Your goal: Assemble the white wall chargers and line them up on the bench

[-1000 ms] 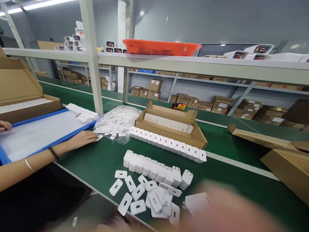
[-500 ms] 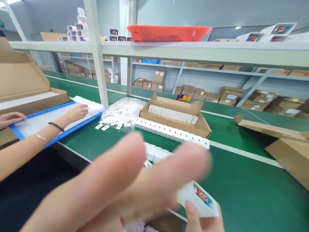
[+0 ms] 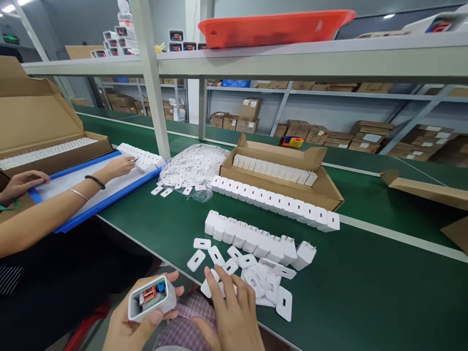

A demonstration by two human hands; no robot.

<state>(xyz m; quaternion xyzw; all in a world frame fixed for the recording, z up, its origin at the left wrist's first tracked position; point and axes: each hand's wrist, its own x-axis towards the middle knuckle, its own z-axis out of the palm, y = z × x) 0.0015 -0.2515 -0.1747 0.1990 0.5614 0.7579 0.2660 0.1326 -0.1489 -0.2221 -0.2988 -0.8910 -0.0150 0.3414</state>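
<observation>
A: Quick, which hand's nearer the cover plates (image 3: 252, 280)?
B: Right hand (image 3: 228, 312), fingers spread, empty, tips touching the pile's near edge. Left hand (image 3: 133, 324) closed around open charger shell (image 3: 149, 297), well left.

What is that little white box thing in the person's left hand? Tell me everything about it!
It is a white charger shell, a small rounded plastic case with one end open. Inside show red and blue parts. It lies tilted, open end toward the camera, gripped in the left hand, with the thumb on its lower edge and fingers behind it. It is held off the near edge of the green table, beside the right hand.
</observation>
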